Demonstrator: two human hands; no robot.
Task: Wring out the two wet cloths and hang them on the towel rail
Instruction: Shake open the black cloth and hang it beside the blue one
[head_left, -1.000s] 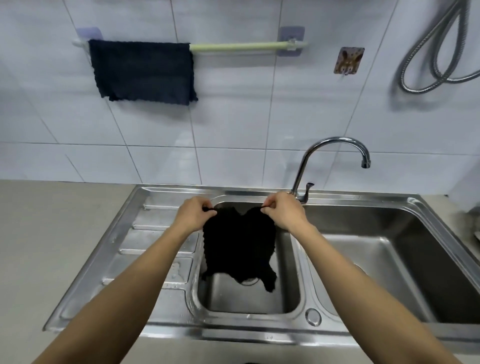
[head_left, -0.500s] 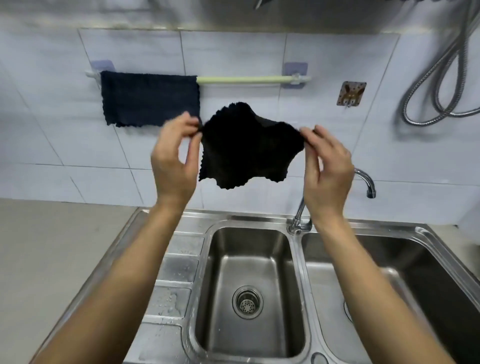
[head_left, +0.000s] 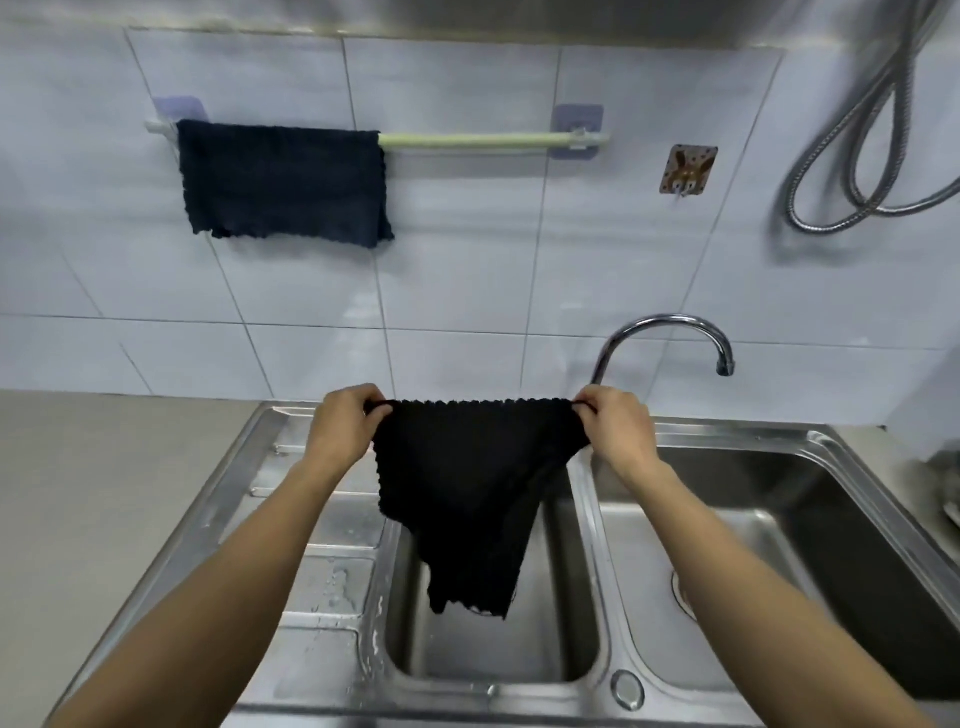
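Left hand and right hand pinching black cloth top corners, edge taut above sink, rail bare at 12 o'clock, blue cloth at 11.

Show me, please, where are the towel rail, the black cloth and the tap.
towel rail (head_left: 467, 139), head view, bare green bar right of the hung cloth.
black cloth (head_left: 467, 478), head view, middle of the fabric held over the sink.
tap (head_left: 670, 325), head view, top of the curved spout.
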